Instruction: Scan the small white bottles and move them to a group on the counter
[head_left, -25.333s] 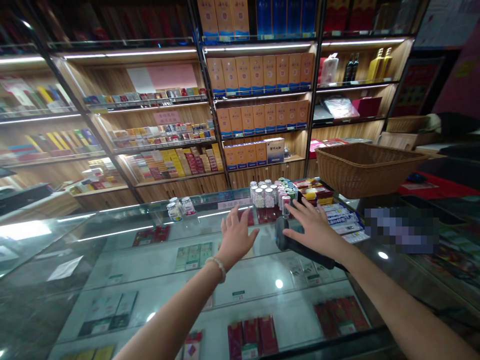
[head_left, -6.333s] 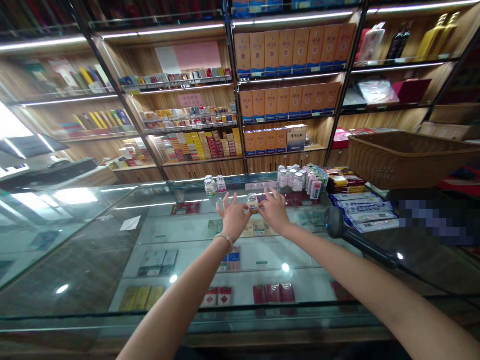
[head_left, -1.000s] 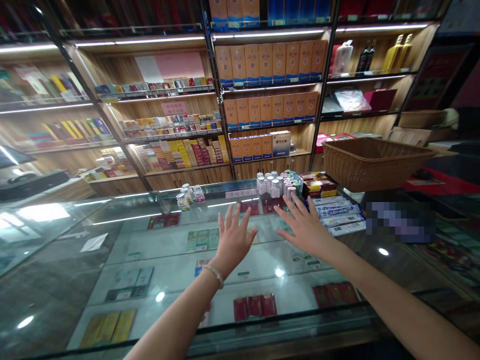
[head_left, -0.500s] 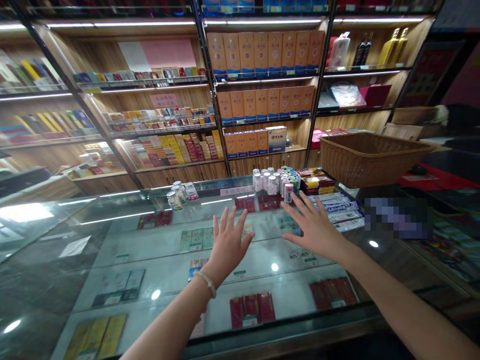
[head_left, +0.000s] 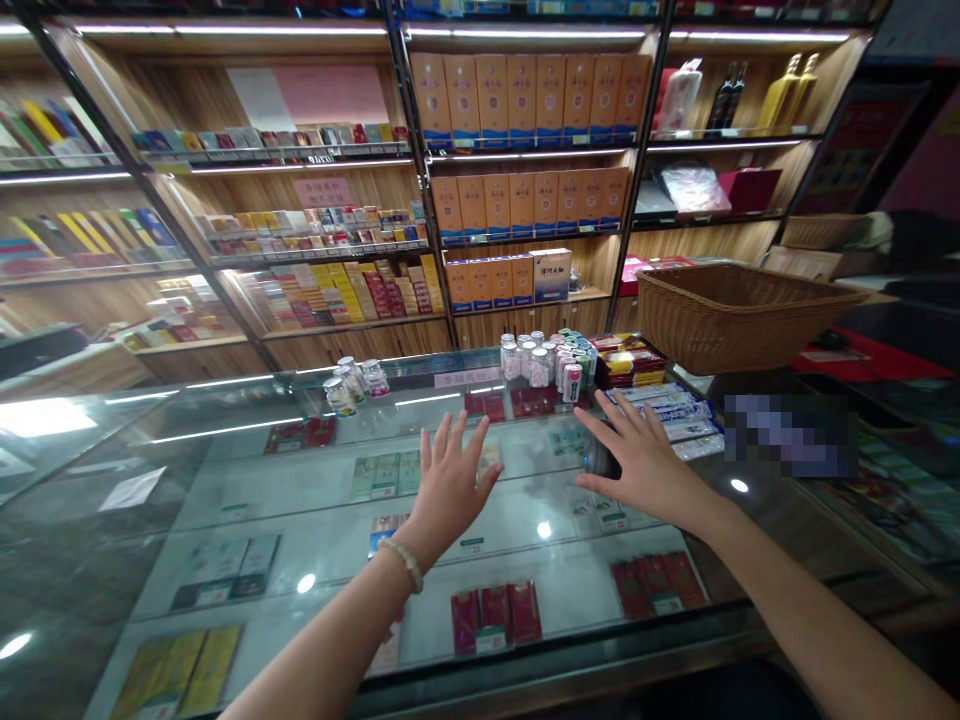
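My left hand point(head_left: 452, 485), with a beaded bracelet point(head_left: 403, 562) at the wrist, is held over the glass counter point(head_left: 330, 545); its fingers are spread and it holds nothing. To its right, my right hand point(head_left: 643, 458) is also open, fingers apart and grasping nothing. Just beyond the right fingertips stand small clear jars point(head_left: 538, 367) and a pink-and-white container point(head_left: 571, 383). Blue-and-white long packs point(head_left: 686, 415) lie right beside that hand. Whether either palm touches the glass cannot be made out.
A wicker basket point(head_left: 712, 330) sits on the counter at the right, by red and yellow packets point(head_left: 634, 362). Another group of small jars point(head_left: 341, 397) stands farther left. Flat packs point(head_left: 495, 615) lie under the glass. Shelves with orange boxes point(head_left: 493, 100) line the back wall.
Both hands stay spread over the counter. The right hand has shifted slightly rightward, while the counter and most of its goods appear a little farther left in view.
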